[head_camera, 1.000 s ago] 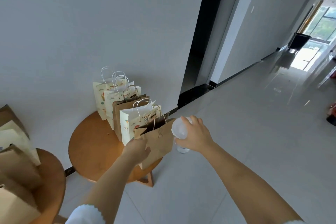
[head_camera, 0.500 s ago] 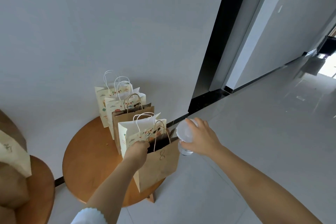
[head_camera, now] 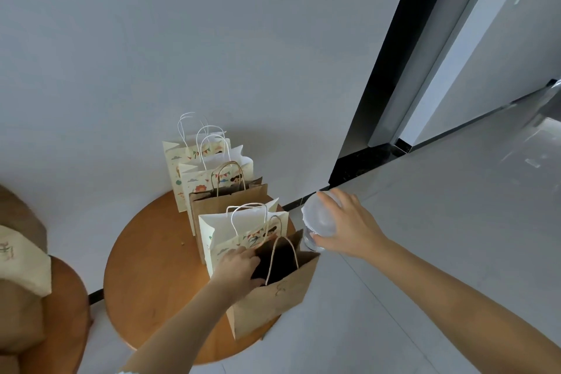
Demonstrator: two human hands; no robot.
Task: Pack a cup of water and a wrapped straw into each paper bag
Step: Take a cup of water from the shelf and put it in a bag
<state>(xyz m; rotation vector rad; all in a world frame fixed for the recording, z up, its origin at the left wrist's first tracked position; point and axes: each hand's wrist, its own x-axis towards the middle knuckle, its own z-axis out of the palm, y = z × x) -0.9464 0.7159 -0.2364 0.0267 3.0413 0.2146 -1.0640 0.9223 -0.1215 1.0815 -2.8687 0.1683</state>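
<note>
A brown paper bag (head_camera: 273, 304) stands open at the near right edge of a round wooden table (head_camera: 158, 276). My left hand (head_camera: 239, 267) grips the bag's left rim and holds its mouth open. My right hand (head_camera: 349, 228) holds a clear lidded cup of water (head_camera: 318, 222) in the air just right of and above the bag's mouth. Behind this bag a row of several paper bags (head_camera: 218, 191), white printed and brown, runs back to the wall. No wrapped straw shows.
At the far left a second round table (head_camera: 69, 313) carries more brown and cream bags (head_camera: 21, 282). A grey wall is behind the tables. A dark door frame (head_camera: 379, 100) and glossy grey floor (head_camera: 425, 252) lie to the right.
The view came closer and tilted down. My left hand spread the brown bag's mouth wider. My right hand kept the cup beside the bag's opening.
</note>
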